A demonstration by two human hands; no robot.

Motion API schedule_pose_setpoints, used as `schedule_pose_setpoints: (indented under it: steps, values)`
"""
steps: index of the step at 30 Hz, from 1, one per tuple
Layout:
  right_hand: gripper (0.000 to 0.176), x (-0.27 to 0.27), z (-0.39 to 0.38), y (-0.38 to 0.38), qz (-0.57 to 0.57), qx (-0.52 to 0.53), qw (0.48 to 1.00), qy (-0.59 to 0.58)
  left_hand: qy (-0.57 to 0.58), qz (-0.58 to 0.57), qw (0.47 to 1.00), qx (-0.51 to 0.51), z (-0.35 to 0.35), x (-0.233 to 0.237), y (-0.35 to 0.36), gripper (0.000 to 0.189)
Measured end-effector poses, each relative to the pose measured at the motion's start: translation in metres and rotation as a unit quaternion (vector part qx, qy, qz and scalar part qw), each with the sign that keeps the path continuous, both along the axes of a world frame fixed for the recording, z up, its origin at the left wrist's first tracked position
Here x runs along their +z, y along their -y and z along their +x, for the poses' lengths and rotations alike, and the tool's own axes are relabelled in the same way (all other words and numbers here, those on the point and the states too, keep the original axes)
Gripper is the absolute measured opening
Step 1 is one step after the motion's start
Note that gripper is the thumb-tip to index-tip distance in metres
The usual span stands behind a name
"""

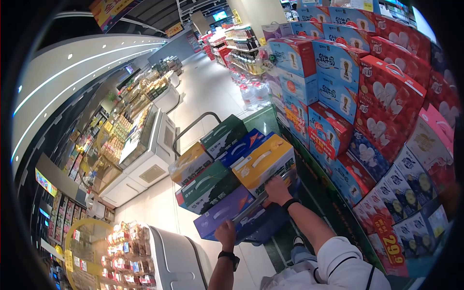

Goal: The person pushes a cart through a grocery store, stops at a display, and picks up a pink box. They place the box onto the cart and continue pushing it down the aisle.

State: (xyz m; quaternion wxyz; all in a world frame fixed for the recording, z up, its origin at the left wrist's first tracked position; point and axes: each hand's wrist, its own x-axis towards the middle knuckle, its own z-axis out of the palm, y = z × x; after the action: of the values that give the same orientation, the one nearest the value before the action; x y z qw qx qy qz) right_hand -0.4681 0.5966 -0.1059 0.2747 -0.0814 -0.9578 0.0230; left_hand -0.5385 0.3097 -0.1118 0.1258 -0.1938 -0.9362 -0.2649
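Both fists are closed around the near push bar (251, 208) of a cart. My left hand (225, 233) grips its left end, beside a purple carton (223, 212). My right hand (278, 190) grips farther right, close against a yellow carton (265, 162) with a white carry handle. Also stacked on the cart are a dark green carton (209, 186), a blue carton (241, 147), another green carton (224, 134) and a yellow-orange one (191, 164). A bent metal rail (193, 124) rises at the cart's far end. The cart's base is mostly hidden beneath the cartons.
Tall stacks of light-blue cartons (333, 72) and red cartons (391, 96) stand close on the right. A white display counter (179, 256) with packaged food is near left; a longer counter (145, 150) lies beyond. Water bottles (253, 92) and a tiled aisle (200, 79) are ahead.
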Motion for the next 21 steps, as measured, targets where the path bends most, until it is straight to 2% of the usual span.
schedule_pose_setpoints:
  steps: [8,14,18,20,21]
  values:
    - [0.02,0.027,0.042,0.017,0.008,-0.024,0.996,0.084,-0.029,0.003,1.0,0.0,0.035,0.011,0.007,0.043]
    - [0.031,0.032,0.073,0.029,0.018,-0.017,0.998,0.053,-0.046,0.027,0.998,-0.028,0.058,0.009,0.025,0.036]
    - [0.03,0.031,0.09,0.036,0.012,-0.016,0.999,0.049,-0.048,0.039,0.998,-0.009,0.074,0.012,0.034,0.036]
    - [0.026,0.03,0.096,0.038,0.005,-0.007,1.0,0.026,-0.051,0.072,0.995,-0.047,0.079,0.015,0.036,0.038]
    - [0.026,0.031,0.101,0.04,0.007,0.005,1.0,0.026,-0.052,0.074,0.995,-0.035,0.083,0.015,0.037,0.038]
